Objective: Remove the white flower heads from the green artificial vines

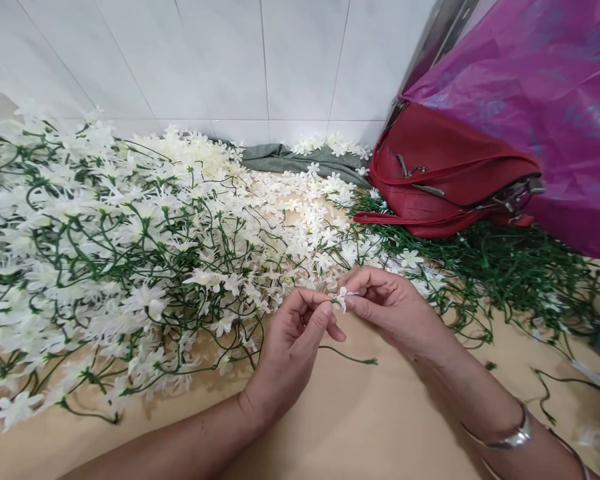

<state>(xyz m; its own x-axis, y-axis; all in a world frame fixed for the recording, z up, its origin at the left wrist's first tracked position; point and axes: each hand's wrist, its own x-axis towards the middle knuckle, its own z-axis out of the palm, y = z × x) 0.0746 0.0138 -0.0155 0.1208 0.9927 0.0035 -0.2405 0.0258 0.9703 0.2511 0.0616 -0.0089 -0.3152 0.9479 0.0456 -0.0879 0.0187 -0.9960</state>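
Note:
My left hand [300, 333] pinches a green artificial flower stem [347, 355] whose free end sticks out to the right below the fingers. At the tip of that pinch is a small white artificial flower [342, 301]. My right hand [387, 303] meets it from the other side, thumb and forefinger closed on the white petals. The two hands almost touch, a little above the tan tabletop [350, 420]. Just beyond the fingertips lie many loose white blossoms [310, 213].
A big heap of white flowers on green stems [130, 247] covers the left side. Bare green stems [500, 260] are piled at the right, beneath a red handbag [440, 160]. Behind stand a purple plastic bag [555, 113], a grey-green cloth [280, 160] and a tiled wall [220, 60].

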